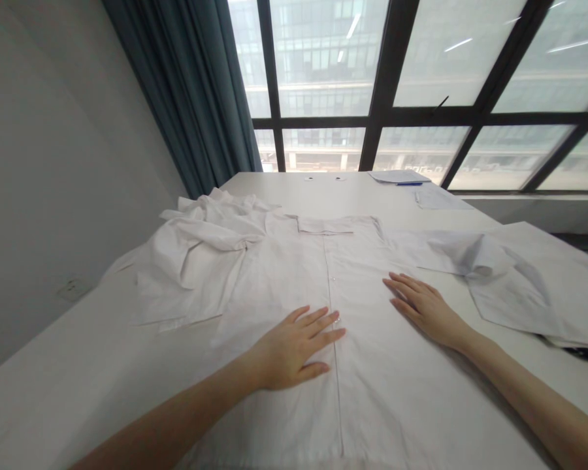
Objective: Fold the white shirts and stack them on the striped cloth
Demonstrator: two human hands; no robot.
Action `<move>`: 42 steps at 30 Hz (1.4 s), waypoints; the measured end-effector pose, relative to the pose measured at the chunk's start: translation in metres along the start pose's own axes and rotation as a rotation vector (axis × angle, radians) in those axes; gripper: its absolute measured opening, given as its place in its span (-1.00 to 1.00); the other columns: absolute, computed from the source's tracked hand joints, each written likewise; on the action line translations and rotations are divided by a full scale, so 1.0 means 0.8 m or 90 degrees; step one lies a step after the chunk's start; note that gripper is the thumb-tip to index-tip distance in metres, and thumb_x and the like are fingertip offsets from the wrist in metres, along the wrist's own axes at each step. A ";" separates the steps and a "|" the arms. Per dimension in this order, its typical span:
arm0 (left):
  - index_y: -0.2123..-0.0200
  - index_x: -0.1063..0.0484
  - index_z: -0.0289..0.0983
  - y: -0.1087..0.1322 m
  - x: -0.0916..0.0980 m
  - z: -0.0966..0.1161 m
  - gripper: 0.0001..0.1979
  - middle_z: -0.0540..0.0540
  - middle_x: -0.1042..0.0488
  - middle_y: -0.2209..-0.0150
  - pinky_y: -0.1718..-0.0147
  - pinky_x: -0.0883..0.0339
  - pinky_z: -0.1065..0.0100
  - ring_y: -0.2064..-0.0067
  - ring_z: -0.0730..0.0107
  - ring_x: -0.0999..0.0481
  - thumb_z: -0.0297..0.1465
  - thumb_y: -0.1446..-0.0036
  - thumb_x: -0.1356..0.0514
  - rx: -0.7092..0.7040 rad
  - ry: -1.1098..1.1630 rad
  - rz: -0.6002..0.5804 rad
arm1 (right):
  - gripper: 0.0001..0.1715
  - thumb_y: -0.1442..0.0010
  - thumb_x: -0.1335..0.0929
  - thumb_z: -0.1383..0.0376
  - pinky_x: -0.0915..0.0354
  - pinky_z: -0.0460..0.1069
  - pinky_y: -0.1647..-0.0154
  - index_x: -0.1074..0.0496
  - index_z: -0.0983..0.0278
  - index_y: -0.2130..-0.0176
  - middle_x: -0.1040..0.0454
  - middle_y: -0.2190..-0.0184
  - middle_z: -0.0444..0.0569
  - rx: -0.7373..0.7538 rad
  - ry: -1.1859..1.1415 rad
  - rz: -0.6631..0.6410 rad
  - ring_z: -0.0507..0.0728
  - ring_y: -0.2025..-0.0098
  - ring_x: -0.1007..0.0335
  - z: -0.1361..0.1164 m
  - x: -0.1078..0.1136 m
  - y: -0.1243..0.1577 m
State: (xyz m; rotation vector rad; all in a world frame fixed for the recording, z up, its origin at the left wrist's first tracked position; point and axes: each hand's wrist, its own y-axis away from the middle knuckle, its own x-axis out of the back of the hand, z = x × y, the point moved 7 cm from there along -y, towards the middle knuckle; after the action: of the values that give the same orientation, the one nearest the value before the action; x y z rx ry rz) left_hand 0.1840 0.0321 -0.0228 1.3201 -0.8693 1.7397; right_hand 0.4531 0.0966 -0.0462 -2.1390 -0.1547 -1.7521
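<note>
A white button-up shirt (284, 274) lies spread front-up on a white table (39, 385), collar toward the window. My left hand (294, 349) rests flat on the shirt's front, fingers stretched out beside the button placket. My right hand (424, 310) lies flat on the shirt's right side, fingers together and extended. The left sleeve (196, 241) is bunched and crumpled at the upper left. The right sleeve (475, 258) stretches out to the right. Neither hand holds anything.
A second white garment (553, 287) lies at the right edge over something dark. Papers (399, 176) and a blue pen (409, 184) sit at the table's far end by the window. A teal curtain (191, 91) hangs at the left; a wall runs along the left side.
</note>
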 end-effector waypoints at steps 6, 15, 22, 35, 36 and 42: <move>-0.36 -0.01 -0.09 -0.001 -0.002 0.000 -0.45 -0.10 0.03 -0.40 -0.33 0.16 0.07 -0.40 0.19 0.05 -0.13 -0.36 0.03 0.005 0.001 -0.005 | -0.60 -0.25 -0.18 0.18 -0.23 0.23 0.00 -0.46 0.28 0.09 -0.49 0.09 0.28 -0.209 0.137 0.248 0.35 0.04 -0.41 0.058 0.084 0.010; -0.35 -0.01 -0.11 -0.001 -0.002 0.000 -0.46 -0.11 0.05 -0.40 -0.33 0.16 0.06 -0.41 0.19 0.07 -0.15 -0.37 0.04 0.012 -0.005 -0.024 | -0.13 -0.12 -0.19 -0.09 0.08 0.38 0.22 -0.35 0.46 -0.17 -0.43 0.17 0.71 -0.627 0.218 0.333 0.61 -0.02 -0.33 0.272 0.096 0.101; -0.35 -0.02 -0.12 0.000 -0.001 0.000 -0.45 -0.14 0.01 -0.40 -0.33 0.15 0.06 -0.40 0.17 0.03 -0.16 -0.36 0.01 0.000 0.001 -0.003 | -0.35 -0.09 -0.23 0.02 -0.14 0.20 0.33 -0.42 0.14 -0.12 -0.55 0.13 0.25 -0.610 0.111 0.247 0.40 0.17 -0.46 0.268 0.110 0.092; -0.36 0.00 -0.12 0.000 0.002 -0.010 -0.44 -0.15 -0.03 -0.39 -0.32 0.13 0.02 -0.39 0.16 0.00 -0.17 -0.36 -0.01 0.033 0.151 0.032 | -0.56 -0.04 -0.42 0.18 0.00 -0.05 0.60 -0.59 0.28 0.09 -0.40 0.63 -0.07 -0.424 -0.154 0.419 0.04 0.60 -0.18 0.125 0.199 0.033; -0.36 0.00 -0.13 0.001 0.005 -0.015 -0.45 -0.16 -0.06 -0.38 -0.32 0.10 0.04 -0.38 0.18 -0.03 -0.17 -0.37 0.01 0.050 0.198 0.070 | -0.59 -0.04 -0.42 0.17 -0.02 -0.06 0.60 -0.60 0.29 0.12 -0.42 0.61 -0.06 -0.394 -0.190 0.399 0.04 0.59 -0.19 0.097 0.203 0.023; -0.29 -0.12 -0.20 0.012 0.014 -0.055 -0.48 -0.25 -0.23 -0.28 -0.22 -0.15 0.05 -0.27 0.11 -0.27 -0.09 -0.38 0.08 0.166 0.575 0.322 | -0.57 -0.18 -0.37 -0.01 -0.24 -0.08 0.59 -0.55 0.20 0.10 -0.53 0.46 -0.05 -0.034 -0.456 0.039 0.06 0.51 -0.36 -0.103 0.153 -0.025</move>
State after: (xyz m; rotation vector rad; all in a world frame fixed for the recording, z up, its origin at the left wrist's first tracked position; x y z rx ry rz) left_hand 0.1540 0.0673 -0.0229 0.3202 -0.4566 2.5771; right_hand 0.3978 0.0688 0.0888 -2.6819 -0.2218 -0.8946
